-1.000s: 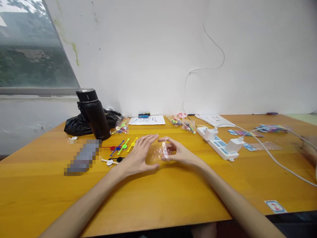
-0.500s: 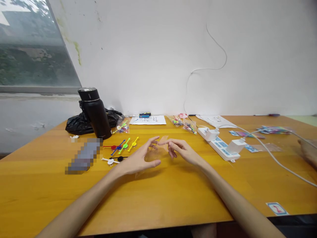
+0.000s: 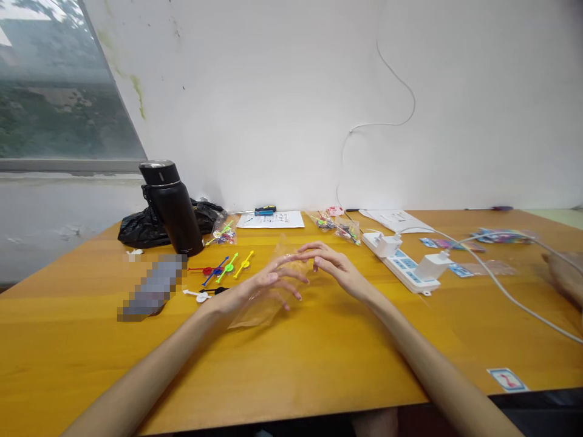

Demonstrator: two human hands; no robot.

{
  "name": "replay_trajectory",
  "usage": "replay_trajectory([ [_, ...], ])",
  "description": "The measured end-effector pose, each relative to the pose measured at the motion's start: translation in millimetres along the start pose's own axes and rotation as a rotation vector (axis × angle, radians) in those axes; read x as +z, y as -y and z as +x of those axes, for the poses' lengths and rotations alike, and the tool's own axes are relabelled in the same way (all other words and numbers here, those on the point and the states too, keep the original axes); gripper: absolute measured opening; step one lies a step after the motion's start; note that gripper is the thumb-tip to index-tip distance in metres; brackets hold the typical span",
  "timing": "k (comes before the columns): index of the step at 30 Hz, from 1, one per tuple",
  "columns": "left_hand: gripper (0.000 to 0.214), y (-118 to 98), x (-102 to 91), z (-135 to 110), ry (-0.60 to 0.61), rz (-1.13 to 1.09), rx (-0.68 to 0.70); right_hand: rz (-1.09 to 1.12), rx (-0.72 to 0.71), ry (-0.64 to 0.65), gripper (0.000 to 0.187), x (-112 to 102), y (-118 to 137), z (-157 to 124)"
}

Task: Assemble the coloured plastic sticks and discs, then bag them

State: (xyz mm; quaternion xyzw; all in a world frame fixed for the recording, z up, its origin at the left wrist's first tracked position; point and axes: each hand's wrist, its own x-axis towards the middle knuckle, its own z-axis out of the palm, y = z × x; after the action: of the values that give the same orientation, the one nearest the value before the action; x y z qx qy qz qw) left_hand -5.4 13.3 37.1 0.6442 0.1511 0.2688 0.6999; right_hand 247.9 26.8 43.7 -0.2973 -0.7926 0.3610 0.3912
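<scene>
My left hand [image 3: 262, 286] and my right hand [image 3: 331, 267] meet a little above the middle of the wooden table [image 3: 291, 352]. Between them they hold a small clear plastic bag [image 3: 262, 306], which hangs down under my left hand and rises to a corner by my right fingertips. The fingers of both hands are loosely curled on the film. Several coloured plastic pins [image 3: 225, 268] in red, blue, green and yellow, with a white and a black one, lie just left of my left hand.
A black flask [image 3: 172, 207] stands at the back left in front of a black bag [image 3: 146, 227]. A white power strip [image 3: 403, 262] with plugs and cable lies to the right. Bags of pins [image 3: 339, 229], papers [image 3: 272, 220] and another person's hand [image 3: 565, 276] at the right edge.
Both hands have lifted the clear bag off the table. It was pressed flat under them a second ago; it now hangs stretched between them, and my left hand has turned palm down.
</scene>
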Motion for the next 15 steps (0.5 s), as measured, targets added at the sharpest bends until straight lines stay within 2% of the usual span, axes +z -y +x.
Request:
replay_trajectory([
  [5, 0.069, 6, 4.7, -2, 0.074, -0.164, -0.136, 0.004, -0.018, 0.032, 0.037, 2, 4, 1],
  [11, 0.068, 9, 7.4, -2, 0.127, -0.218, -0.199, 0.030, 0.109, -0.033, 0.033, 7, 1, 0],
  [15, 0.072, 9, 11.1, -1, 0.189, -0.244, -0.239, 0.027, 0.133, 0.015, 0.033, 11, -1, -1],
])
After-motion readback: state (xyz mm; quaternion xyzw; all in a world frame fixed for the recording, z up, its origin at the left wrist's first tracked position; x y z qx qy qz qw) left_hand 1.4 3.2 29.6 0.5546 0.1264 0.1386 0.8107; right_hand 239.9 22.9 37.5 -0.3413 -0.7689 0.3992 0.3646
